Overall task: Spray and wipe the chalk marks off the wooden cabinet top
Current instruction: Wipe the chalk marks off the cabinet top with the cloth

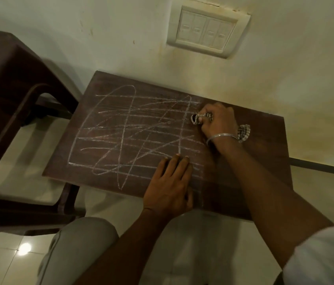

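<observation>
The dark wooden cabinet top (260,161) stands against the wall. White chalk marks (133,132) cover its left and middle in loops and crossing lines. My right hand (217,122) is pressed on the top at the right end of the marks, shut on a bunched checked cloth (200,118); a tail of the cloth (244,131) sticks out behind the wrist. My left hand (172,186) lies flat on the near edge of the top, fingers together, holding nothing. No spray bottle is in view.
A dark brown plastic chair (12,112) stands close on the left of the cabinet. A switch plate (207,30) is on the wall above. Glossy floor tiles (8,262) and my knee (80,243) lie below.
</observation>
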The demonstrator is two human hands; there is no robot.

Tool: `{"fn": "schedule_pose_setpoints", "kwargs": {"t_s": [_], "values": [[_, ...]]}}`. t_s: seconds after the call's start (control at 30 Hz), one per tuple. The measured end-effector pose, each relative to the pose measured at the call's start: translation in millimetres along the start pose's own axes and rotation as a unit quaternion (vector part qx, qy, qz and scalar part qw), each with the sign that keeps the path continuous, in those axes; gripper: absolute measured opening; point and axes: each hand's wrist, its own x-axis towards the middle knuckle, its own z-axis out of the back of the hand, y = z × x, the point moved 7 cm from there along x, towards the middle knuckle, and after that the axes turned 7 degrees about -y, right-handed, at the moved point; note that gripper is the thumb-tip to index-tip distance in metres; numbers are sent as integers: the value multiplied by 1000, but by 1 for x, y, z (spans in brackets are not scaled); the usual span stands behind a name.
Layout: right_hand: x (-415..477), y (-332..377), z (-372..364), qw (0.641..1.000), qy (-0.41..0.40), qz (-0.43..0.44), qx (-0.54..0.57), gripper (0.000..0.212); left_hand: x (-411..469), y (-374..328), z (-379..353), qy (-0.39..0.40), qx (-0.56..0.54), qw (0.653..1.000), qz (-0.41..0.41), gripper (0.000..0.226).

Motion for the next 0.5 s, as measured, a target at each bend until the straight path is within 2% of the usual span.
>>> {"fn": "schedule_pose_setpoints", "kwargs": {"t_s": [0.1,0.3,0.4,0.5], "values": [[-6,1,0,1000,-1,-13,8,10,-1,1,-1,6,2,1000,-4,63],[-70,12,7,999,18,47,-14,13,1,1,-1,7,-7,1000,5,59],[-49,7,7,999,32,11,-12,10,3,3,0,22,-26,999,13,57],[-26,6,6,998,30,-50,-10,10,5,12,8,5,-26,999,20,54]]}}
